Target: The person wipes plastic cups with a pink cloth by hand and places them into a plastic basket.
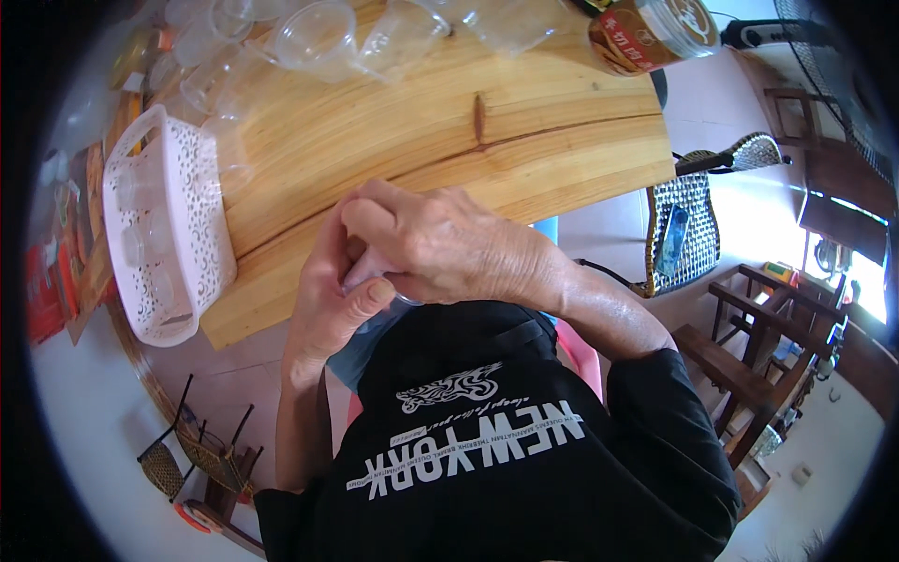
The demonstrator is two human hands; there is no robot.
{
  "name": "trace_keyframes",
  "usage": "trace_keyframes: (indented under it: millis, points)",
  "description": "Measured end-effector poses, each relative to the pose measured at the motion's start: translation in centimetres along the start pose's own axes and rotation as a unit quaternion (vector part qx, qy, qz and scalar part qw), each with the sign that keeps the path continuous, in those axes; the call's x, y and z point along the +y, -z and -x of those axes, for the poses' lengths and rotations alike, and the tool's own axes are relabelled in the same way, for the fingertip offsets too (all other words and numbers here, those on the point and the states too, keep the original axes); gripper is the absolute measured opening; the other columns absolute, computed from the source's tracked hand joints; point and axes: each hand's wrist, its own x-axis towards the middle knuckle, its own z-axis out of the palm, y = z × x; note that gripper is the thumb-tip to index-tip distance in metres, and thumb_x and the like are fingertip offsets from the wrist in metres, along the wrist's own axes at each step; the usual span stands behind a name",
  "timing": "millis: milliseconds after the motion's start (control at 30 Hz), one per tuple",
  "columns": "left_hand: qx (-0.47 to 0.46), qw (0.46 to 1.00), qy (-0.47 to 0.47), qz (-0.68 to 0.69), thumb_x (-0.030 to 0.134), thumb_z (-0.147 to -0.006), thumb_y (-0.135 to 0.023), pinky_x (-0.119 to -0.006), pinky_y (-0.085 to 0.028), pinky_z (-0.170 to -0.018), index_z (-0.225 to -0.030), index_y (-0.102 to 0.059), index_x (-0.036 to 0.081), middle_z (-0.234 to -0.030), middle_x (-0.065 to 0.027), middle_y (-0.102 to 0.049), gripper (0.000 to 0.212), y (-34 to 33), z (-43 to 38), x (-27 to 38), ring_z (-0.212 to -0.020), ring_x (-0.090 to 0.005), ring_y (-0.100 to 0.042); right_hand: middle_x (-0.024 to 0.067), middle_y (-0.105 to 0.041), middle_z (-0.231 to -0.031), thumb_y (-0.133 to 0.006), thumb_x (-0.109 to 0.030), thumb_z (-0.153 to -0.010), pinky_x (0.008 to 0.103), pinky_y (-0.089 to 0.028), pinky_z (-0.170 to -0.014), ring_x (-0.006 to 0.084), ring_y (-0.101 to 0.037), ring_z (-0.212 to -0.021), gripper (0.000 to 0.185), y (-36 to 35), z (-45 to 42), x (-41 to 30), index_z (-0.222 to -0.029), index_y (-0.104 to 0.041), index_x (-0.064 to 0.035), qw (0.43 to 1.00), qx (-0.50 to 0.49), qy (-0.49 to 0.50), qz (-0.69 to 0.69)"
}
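Both my hands are together at the table's near edge, close in front of my black T-shirt. My left hand (pixel 330 302) is curled around a small clear plastic container (pixel 409 301), its thumb across the near side; only a bit of the rim shows. My right hand (pixel 442 246) lies over the top, its fingers bent in towards the container and pressed on a pale pinkish piece of thin material (pixel 372 265). What that material is, and how far it goes into the container, cannot be told, as my fingers hide it.
On the wooden table (pixel 421 133), clear plastic cups (pixel 316 38) stand and lie along the far side. A pink openwork plastic basket (pixel 211 211) with small clear containers is at the left edge. A lidded jar (pixel 642 38) stands far right. A woven chair (pixel 685 239) is beyond the right edge.
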Motion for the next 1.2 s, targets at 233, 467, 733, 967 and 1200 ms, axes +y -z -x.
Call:
trace_keyframes:
  millis: [233, 467, 733, 967, 1200]
  points:
    - [-0.016, 0.996, 0.078, 0.041, 0.060, -0.074, -0.074, -0.023, -0.048, -0.061, -0.145, -0.026, -0.002, -0.115, -0.0131, -0.059, 0.106, -0.1, -0.2, -0.8, -0.081, -0.0141, -0.060, 0.0107, -0.060, -0.092, -0.066, -0.021, -0.080, 0.0417, -0.055, -0.064, 0.0324, -0.065, -0.073, 0.017, 2.2, 0.7, 1.4, -0.092, -0.064, -0.0096, 0.999, 0.011, -0.008, -0.038]
    - [-0.045, 0.995, 0.047, 0.072, 0.031, -0.077, -0.081, -0.026, -0.052, -0.075, -0.147, -0.025, 0.001, -0.121, -0.0143, -0.057, 0.095, 0.1, 0.0, 0.0, -0.093, -0.0183, -0.062, 0.0102, -0.065, -0.094, -0.073, -0.009, -0.079, 0.0305, -0.053, -0.074, 0.0207, -0.065, -0.084, 0.027, 3.9, 1.3, 1.8, -0.104, -0.065, -0.0007, 0.927, 0.196, -0.176, -0.269]
    - [-0.083, 0.994, 0.029, -0.070, 0.017, -0.076, -0.082, -0.029, -0.051, -0.083, -0.139, -0.035, 0.000, -0.122, -0.0125, -0.058, 0.080, -0.4, -0.3, 1.8, -0.108, -0.0185, -0.059, 0.0147, -0.061, -0.092, -0.072, -0.016, -0.081, 0.0366, -0.050, -0.076, 0.0298, -0.062, -0.085, 0.032, 2.6, -0.3, 1.2, -0.107, -0.064, 0.0010, 0.983, 0.065, -0.024, -0.171]
    - [0.015, 0.991, -0.086, 0.100, 0.053, -0.072, -0.079, -0.027, -0.049, -0.079, -0.144, -0.027, -0.004, -0.122, -0.0186, -0.058, 0.106, 0.2, -0.5, 1.7, -0.100, -0.0175, -0.059, 0.0136, -0.063, -0.093, -0.067, -0.015, -0.086, 0.0337, -0.051, -0.077, 0.0238, -0.063, -0.088, 0.030, 1.0, 0.4, 2.9, -0.111, -0.062, 0.0017, 0.972, 0.107, -0.154, -0.143]
    - [0.153, 0.961, -0.218, 0.081, 0.041, -0.085, -0.068, -0.034, -0.046, -0.092, -0.138, -0.036, -0.004, -0.120, -0.0175, -0.057, 0.077, 0.1, -2.1, 0.4, -0.100, -0.0196, -0.057, 0.0158, -0.060, -0.088, -0.064, -0.014, -0.084, 0.0354, -0.051, -0.071, 0.0268, -0.063, -0.082, 0.034, -0.6, 0.9, -0.3, -0.112, -0.058, 0.0042, 0.939, 0.143, -0.174, -0.259]
